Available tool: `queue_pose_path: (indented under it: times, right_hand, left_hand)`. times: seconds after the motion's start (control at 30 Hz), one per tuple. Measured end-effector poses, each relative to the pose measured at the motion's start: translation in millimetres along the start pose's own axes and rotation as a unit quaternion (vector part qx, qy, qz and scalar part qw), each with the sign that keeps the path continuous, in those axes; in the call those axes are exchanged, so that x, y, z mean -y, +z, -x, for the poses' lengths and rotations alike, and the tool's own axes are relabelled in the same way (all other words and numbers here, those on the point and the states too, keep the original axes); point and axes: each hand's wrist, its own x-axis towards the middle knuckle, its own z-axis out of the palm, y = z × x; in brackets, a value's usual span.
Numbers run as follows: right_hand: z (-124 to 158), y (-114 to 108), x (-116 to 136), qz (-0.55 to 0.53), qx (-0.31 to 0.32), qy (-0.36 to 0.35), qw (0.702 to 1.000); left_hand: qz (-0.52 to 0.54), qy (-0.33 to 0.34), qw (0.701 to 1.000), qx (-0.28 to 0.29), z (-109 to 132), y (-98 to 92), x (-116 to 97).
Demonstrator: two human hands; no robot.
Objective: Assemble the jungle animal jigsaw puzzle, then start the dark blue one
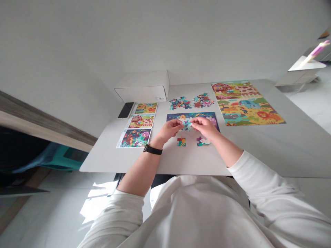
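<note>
Just above a dark blue puzzle picture [191, 115], light teal puzzle pieces [186, 125] hang between my two hands. My left hand [171, 129] pinches their left side, and my right hand [203, 127] pinches their right side. Whether they are joined is too small to tell. Nearer the table's front edge lie a teal and orange piece [181, 142] and a purple and white piece or pieces [202, 142], partly beside my right wrist. Behind the picture are two heaps of loose pieces, the left heap [180, 102] and the right heap [202, 100].
The white table [191, 162] holds a white box [141, 91] at the back, a phone [126, 110] and a sheet with three small pictures [141, 121] at the left. Finished animal pictures [249, 111] lie at the right. A wall stands behind the table.
</note>
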Motion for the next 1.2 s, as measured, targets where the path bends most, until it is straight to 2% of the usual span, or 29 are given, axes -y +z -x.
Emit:
queue_pose_path:
  times: [0.17,0.47,0.63,0.73,0.97,1.2]
  right_hand:
    - [1,0,2,-0.006,-0.003,0.014,1.000]
    - [0,-4,5,-0.020,-0.017,0.030,0.999]
    - [0,-4,2,-0.027,-0.012,0.020,0.999]
    - [0,-5,3,-0.024,-0.009,0.021,0.999]
    - [2,-4,10,-0.018,-0.002,0.024,1.000]
    - [2,-5,9,-0.012,-0.003,0.022,1.000]
  left_hand:
    - [-0.024,0.010,1.000,-0.012,1,-8.6,-4]
    - [-0.046,0.010,0.992,-0.117,14,-65.5,-22]
    - [-0.116,-0.031,0.985,-0.123,23,-86.0,-28]
    - [-0.166,-0.061,0.979,-0.104,30,-90.8,-29]
    - [-0.220,-0.130,0.967,0.001,49,-89.9,-22]
    - [-0.264,-0.166,0.948,0.062,50,-83.6,-17]
